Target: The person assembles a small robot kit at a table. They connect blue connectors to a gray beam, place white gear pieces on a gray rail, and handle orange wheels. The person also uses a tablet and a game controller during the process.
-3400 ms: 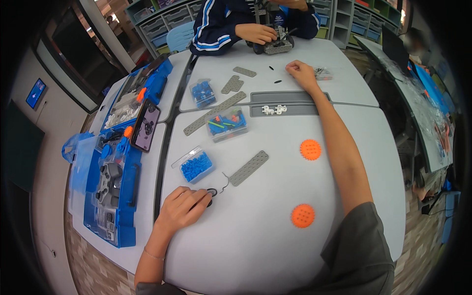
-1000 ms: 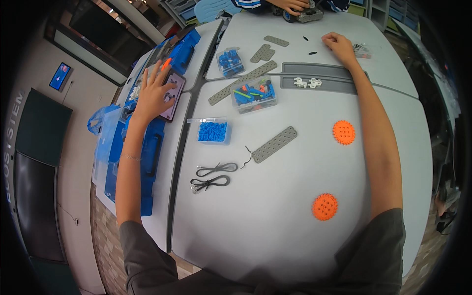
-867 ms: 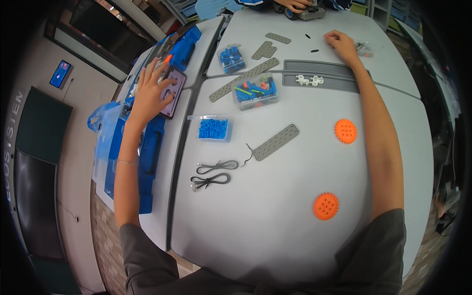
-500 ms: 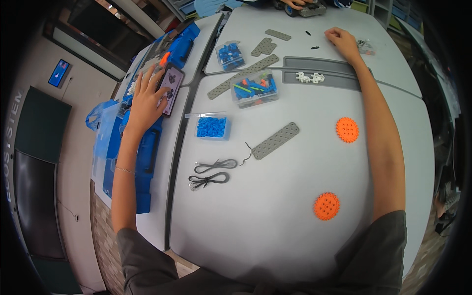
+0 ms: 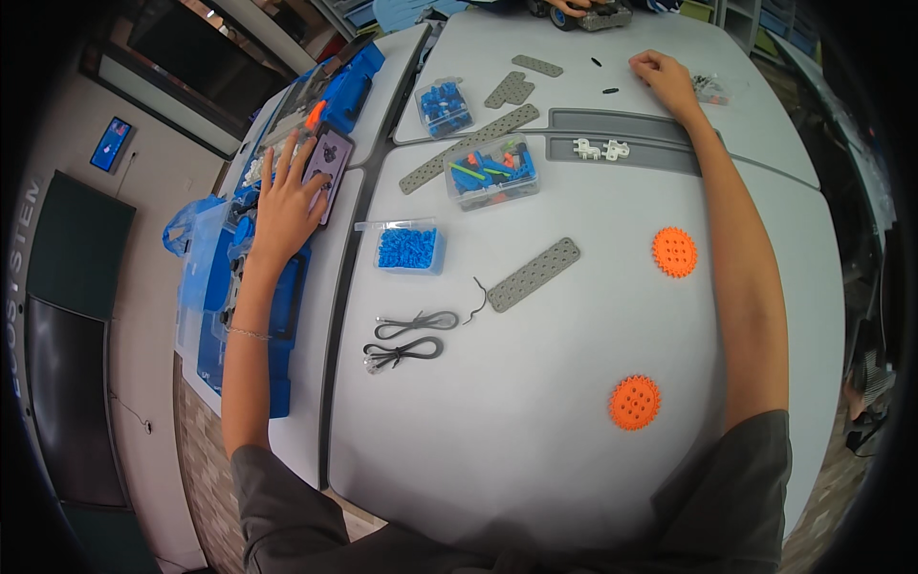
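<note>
My left hand (image 5: 285,206) is spread over a phone-like device (image 5: 331,163) with a lit purplish screen, lying by the open blue case (image 5: 279,368). Its thumb and a fingertip are at the screen; the fingers are apart. My right hand (image 5: 664,80) rests at the far right of the table with fingers curled in; whatever they may hold is hidden. Just left of it lie two small black pins (image 5: 610,91). White connector pieces (image 5: 601,149) sit in the grey table tray (image 5: 660,159). Two orange gears (image 5: 675,252) lie beside my right forearm.
Clear boxes hold blue pins (image 5: 407,249), mixed coloured parts (image 5: 492,174) and blue pieces (image 5: 444,107). Grey perforated plates (image 5: 534,275), a bent dark wire (image 5: 477,298) and coiled cables (image 5: 402,352) lie on the table. Another person's hand (image 5: 570,8) touches a wheeled model (image 5: 595,17) at the far edge.
The view has shifted slightly. My left hand's fingers have moved a little over the screen; my right hand stays in place.
</note>
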Demonstrator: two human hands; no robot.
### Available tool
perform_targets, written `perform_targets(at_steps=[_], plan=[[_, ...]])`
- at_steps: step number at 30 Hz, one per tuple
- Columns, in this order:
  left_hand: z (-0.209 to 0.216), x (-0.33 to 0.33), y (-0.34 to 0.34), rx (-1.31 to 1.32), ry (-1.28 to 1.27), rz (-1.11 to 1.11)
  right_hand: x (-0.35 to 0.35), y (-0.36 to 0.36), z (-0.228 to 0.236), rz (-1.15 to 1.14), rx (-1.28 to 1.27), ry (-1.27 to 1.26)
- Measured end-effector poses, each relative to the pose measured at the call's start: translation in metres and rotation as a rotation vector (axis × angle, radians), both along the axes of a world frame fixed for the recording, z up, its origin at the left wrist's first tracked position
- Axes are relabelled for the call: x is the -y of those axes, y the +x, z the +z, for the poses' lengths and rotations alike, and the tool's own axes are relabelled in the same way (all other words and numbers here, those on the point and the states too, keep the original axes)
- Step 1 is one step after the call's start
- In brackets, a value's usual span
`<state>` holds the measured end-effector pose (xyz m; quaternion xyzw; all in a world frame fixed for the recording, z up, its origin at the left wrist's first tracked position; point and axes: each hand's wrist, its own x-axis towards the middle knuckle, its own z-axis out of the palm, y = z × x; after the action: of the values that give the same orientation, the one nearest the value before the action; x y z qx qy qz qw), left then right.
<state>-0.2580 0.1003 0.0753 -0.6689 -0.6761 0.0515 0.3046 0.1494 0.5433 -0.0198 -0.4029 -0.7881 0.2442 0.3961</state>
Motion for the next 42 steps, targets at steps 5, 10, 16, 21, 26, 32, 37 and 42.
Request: perform_targets(at_steps=[5, 10, 16, 21, 26, 32, 37, 42], plan=[[-0.001, 0.0, -0.003, 0.011, -0.011, 0.001, -0.001, -0.002, -0.001, 0.036, -0.029, 0.002], [0.003, -0.002, 0.009, 0.032, -0.013, -0.03, 0.001, -0.004, -0.004, -0.031, -0.04, 0.066], [0.011, -0.001, 0.044, 0.061, -0.005, -0.062, 0.01, -0.005, 0.0, -0.044, -0.088, 0.031], [0.019, 0.009, 0.07, 0.066, 0.03, -0.078, 0.011, -0.006, 0.002, -0.051, -0.09, -0.016], [0.017, 0.026, 0.091, 0.11, 0.09, -0.036, 0.012, -0.007, 0.002, -0.049, -0.09, 0.024], [-0.014, 0.042, 0.123, 0.442, 0.123, -0.084, 0.015, -0.007, 0.004, -0.04, -0.127, 0.002], [-0.036, 0.044, 0.136, 0.776, 0.207, -0.141, 0.01, -0.006, 0.0, -0.05, -0.109, 0.04], [-0.047, 0.044, 0.133, 0.92, 0.246, -0.166, 0.002, -0.004, -0.004, -0.015, -0.054, 0.031]])
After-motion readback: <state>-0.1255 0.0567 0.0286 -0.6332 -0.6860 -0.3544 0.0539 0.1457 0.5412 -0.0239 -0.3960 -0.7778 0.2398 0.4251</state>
